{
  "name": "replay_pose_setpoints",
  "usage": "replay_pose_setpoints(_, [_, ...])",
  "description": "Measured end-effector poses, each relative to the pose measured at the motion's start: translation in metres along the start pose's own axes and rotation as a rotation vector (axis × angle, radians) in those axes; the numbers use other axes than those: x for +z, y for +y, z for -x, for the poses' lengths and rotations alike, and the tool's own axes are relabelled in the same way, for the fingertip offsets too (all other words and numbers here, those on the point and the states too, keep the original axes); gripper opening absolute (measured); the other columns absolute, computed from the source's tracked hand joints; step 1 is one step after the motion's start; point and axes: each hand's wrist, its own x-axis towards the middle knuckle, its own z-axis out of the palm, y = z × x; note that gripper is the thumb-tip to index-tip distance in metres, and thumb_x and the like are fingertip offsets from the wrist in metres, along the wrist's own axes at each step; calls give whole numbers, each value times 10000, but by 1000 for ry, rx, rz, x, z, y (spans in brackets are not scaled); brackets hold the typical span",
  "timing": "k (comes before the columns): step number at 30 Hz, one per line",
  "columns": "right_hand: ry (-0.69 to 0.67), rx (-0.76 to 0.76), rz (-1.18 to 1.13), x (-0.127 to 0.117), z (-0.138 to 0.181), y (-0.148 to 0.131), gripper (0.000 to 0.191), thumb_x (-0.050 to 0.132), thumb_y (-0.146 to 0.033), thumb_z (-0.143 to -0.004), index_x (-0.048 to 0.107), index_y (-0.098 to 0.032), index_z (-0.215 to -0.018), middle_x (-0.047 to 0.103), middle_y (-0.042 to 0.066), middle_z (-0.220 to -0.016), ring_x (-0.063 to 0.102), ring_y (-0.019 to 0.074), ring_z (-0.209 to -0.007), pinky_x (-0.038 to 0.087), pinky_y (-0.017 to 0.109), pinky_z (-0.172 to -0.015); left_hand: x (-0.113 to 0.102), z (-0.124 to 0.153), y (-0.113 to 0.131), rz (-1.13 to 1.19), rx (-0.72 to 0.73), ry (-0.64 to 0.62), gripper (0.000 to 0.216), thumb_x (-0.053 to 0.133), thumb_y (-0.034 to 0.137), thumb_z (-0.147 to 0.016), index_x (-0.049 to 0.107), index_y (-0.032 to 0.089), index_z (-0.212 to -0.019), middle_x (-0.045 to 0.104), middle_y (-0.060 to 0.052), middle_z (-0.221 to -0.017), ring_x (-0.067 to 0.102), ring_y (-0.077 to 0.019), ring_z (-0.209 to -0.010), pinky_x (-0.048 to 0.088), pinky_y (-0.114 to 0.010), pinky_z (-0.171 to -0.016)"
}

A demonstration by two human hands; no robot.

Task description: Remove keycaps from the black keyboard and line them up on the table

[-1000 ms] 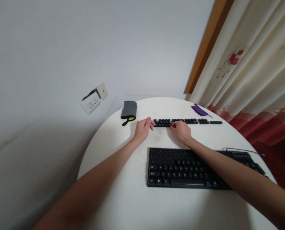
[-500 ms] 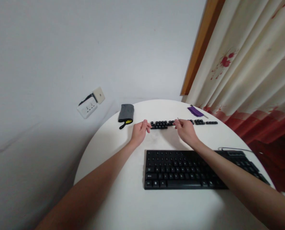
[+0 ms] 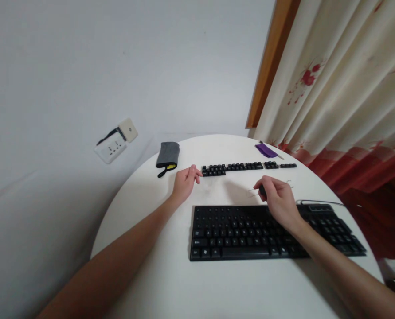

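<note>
A black keyboard [image 3: 267, 232] lies on the round white table [image 3: 170, 283] in front of me. A row of loose black keycaps [image 3: 232, 167] is lined up beyond it. My left hand [image 3: 184, 185] rests on the table by the left end of that row, fingers loosely curled, holding nothing I can see. My right hand [image 3: 279, 201] hovers above the keyboard's upper edge, fingers closed on a thin wire keycap puller [image 3: 256, 190] with a small dark piece, probably a keycap, at its tip.
A grey pouch with a yellow and black strap [image 3: 167, 156] lies at the table's back left. A purple tool [image 3: 267, 150] lies at the back right near the flowered curtain [image 3: 343, 88]. The keyboard cable [image 3: 323, 202] runs right. A wall socket [image 3: 112, 144] is on the left.
My right hand has pulled back from the keycap row toward the keyboard, carrying the wire puller. My left hand stayed near the row's left end. The camera turned slightly right.
</note>
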Motion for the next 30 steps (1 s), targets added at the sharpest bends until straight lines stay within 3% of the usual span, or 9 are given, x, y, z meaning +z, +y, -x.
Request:
replay_pose_setpoints(7, [-341,85,11,7,20,-10,252,568,-393,-915,599,-197,-759,605,-23,-576,496,103,-457,368,219,-455,-1,0,-1,-29,-20,-21,570,384,542,-982,702,160,-703,605,-22,-528,537,-140,-512,398,-265,-544])
replay_pose_setpoints(19, [-426,195,-17,25,33,-4,371,570,-500,-902,512,-214,-671,578,-22,-516,509,111,-367,337,209,-363,0,0,1,-16,-13,-25,551,403,532,-978,698,161,-697,597,-21,-530,520,-134,-502,377,-267,-525])
replay_pose_setpoints(22, [-427,131,52,29,37,-4,354,570,-478,-903,532,-214,-672,530,-33,-468,503,118,-385,336,216,-395,0,0,1,-16,-16,-26,565,399,548,-973,698,161,-689,595,-23,-522,521,-137,-496,377,-268,-523])
replay_pose_setpoints(27, [-396,-112,293,32,41,-11,366,573,-436,-908,554,-206,-624,474,-36,-474,422,105,-439,283,239,-467,1,1,1,-16,-19,-38,572,395,559,-971,702,162,-695,605,-26,-533,534,-143,-509,386,-269,-535])
replay_pose_setpoints(30, [-383,-155,360,32,41,-14,391,564,-441,-912,534,-206,-601,454,-33,-480,398,108,-456,272,247,-488,1,1,1,-15,-15,-42,569,395,555,-974,705,163,-701,601,-24,-530,538,-143,-515,390,-267,-537])
